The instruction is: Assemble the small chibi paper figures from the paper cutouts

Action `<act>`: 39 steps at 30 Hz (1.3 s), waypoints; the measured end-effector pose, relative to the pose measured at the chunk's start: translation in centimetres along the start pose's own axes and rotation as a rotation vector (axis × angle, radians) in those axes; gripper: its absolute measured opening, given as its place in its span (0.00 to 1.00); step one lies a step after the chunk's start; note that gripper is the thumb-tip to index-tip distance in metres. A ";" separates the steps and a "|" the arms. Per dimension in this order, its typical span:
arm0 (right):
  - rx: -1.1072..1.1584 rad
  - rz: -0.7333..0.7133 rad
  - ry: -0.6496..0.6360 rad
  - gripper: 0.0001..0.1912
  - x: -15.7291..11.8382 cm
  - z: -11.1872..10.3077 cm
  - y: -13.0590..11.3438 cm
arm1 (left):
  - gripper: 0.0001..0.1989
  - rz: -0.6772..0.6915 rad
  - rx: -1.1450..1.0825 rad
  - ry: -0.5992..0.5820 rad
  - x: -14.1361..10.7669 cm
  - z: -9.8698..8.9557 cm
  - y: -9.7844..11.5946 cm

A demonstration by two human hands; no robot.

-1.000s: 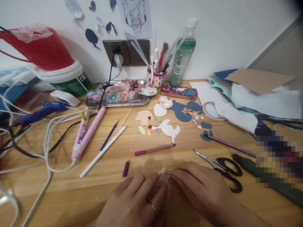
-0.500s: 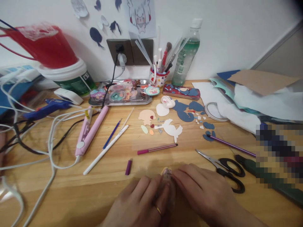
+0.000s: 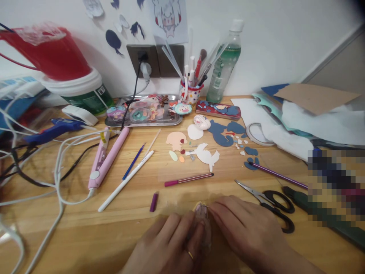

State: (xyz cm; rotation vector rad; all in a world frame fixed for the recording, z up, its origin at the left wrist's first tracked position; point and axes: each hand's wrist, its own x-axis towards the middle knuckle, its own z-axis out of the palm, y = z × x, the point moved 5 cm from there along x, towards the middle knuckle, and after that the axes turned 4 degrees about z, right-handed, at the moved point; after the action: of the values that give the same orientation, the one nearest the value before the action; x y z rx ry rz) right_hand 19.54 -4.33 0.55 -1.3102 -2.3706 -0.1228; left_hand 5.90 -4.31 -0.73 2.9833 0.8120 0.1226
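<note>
At the bottom middle, my left hand (image 3: 167,243), with a gold ring on it, is closed on a small rounded piece in clear plastic (image 3: 202,208). Its top shows pale pink-purple and yellow with dark lines; the fingers cover most of the rest. My right hand (image 3: 246,228) is pinched together at the upper right edge of that piece, and what sits between its fingertips is too small to make out. Black-handled scissors (image 3: 268,198) lie open just beyond my right hand. A magenta felt-tip pen (image 3: 189,179) lies ahead, with a purple cap (image 3: 153,202) to its left.
Cut paper shapes (image 3: 205,154) lie mid-table. A pink hair straightener (image 3: 110,160), cables and a white pen (image 3: 127,180) are on the left. Behind stand a metal tray (image 3: 171,121), a pen cup (image 3: 190,91) and a bottle (image 3: 224,68). Paper sheets (image 3: 308,118) pile up at right.
My right fingertips have shifted slightly up and back from the plastic piece, showing a little more of its top. My left hand stays nearly still. The whole view has moved slightly.
</note>
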 end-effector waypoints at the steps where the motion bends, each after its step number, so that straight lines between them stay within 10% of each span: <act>1: 0.009 -0.004 -0.003 0.10 -0.1 0.0 0.0 | 0.15 0.003 -0.010 -0.016 0.0 0.0 0.0; 39: 0.022 0.023 0.041 0.08 0.2 0.0 -0.2 | 0.18 0.035 -0.038 -0.189 -0.1 0.2 -0.2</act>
State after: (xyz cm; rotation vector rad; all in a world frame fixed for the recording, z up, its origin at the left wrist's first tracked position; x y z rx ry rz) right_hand 19.31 -4.29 0.63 -1.3123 -2.3154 -0.1149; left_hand 5.73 -4.16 -1.00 2.9165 0.7280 -0.1394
